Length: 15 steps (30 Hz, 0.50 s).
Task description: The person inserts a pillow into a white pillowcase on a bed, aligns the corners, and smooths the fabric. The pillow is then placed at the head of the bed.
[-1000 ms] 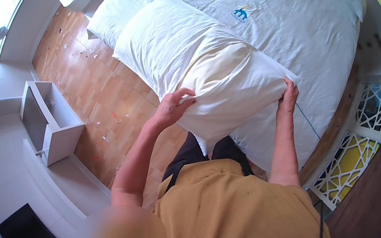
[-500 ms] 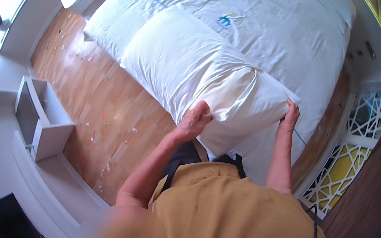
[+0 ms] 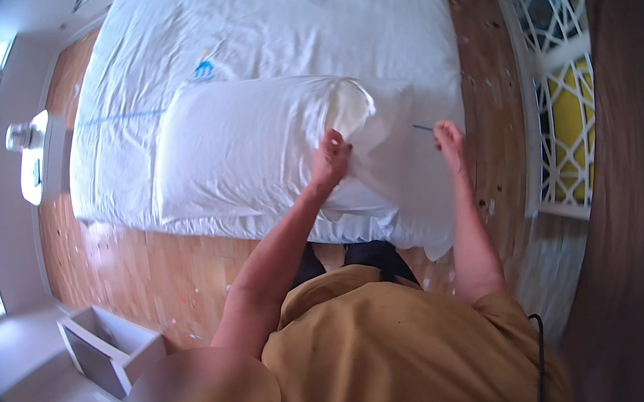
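A plump white pillow (image 3: 238, 143) in a loose white pillowcase lies crosswise on the near part of the bed. At its right end the case gapes, showing the cream-coloured pillow inside (image 3: 350, 108). My left hand (image 3: 330, 160) is closed on the pillowcase at the near side of this opening. Slack, slightly blurred white cloth spreads to the right of it. My right hand (image 3: 450, 136) is raised over the bed's right side, with its fingers curled in. Whether cloth is pinched in them cannot be made out.
The bed (image 3: 327, 9) has a white cover with blue stripes and a small blue emblem. Wood flooring (image 3: 173, 265) with scattered scraps runs around it. An open-topped white cabinet (image 3: 114, 344) stands at the near left. A white lattice panel (image 3: 566, 106) and brown curtain are at right.
My view has turned, so the bed and pillow now lie straight across before me. The right hand, earlier gripping the pillowcase corner, is farther from the left hand. My left hand keeps its grip.
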Motion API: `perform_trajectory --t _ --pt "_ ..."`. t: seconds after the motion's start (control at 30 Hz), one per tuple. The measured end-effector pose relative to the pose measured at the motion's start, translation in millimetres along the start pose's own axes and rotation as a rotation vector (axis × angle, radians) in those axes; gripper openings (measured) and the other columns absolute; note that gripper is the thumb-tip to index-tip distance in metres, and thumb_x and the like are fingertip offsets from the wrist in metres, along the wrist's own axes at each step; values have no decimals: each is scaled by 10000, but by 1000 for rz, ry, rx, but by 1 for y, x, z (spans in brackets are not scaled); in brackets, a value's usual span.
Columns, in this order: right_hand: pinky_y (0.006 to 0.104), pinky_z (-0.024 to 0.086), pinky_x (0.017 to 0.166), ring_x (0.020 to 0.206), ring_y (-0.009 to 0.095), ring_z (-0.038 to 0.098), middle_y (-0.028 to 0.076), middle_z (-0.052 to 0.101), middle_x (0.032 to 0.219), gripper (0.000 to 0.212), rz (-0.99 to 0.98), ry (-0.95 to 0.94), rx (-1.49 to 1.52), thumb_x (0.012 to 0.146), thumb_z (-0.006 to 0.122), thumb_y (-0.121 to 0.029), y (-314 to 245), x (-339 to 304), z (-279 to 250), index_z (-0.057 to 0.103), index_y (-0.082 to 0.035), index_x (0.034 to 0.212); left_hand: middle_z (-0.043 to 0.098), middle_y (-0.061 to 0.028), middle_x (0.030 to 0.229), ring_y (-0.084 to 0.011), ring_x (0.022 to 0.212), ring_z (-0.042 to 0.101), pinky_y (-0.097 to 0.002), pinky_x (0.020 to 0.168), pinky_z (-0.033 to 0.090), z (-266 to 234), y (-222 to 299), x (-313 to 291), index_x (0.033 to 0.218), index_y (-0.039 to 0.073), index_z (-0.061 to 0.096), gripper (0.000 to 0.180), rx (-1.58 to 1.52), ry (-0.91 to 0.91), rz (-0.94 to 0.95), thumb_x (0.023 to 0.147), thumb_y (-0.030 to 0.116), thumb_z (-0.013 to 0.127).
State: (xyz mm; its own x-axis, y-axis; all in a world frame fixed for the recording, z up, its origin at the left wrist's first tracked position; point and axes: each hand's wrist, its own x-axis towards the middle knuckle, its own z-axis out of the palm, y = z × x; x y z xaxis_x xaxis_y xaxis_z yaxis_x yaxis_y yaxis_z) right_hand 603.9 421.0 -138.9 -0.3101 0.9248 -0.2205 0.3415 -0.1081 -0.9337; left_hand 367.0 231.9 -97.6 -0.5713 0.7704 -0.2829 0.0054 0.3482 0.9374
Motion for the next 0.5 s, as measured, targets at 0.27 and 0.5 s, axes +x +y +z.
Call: perform_trajectory --t 0.27,0.5 --pt "279 494 579 713 150 612 116 615 914 549 686 -160 448 890 586 -515 128 -196 31 443 -117 1241 529 3 706 -61 617 429 -261 515 326 -11 -1 34 891 106 457 157 -127 -144 -53 870 105 613" --pt "357 528 683 801 239 619 156 609 916 504 818 186 1091 872 652 -430 106 -188 87 498 -72 1191 635 -56 834 -119 684 588 -261 578 471 -22 -7 17 1056 23 541 259 -298 -338 -260 881 194 625"
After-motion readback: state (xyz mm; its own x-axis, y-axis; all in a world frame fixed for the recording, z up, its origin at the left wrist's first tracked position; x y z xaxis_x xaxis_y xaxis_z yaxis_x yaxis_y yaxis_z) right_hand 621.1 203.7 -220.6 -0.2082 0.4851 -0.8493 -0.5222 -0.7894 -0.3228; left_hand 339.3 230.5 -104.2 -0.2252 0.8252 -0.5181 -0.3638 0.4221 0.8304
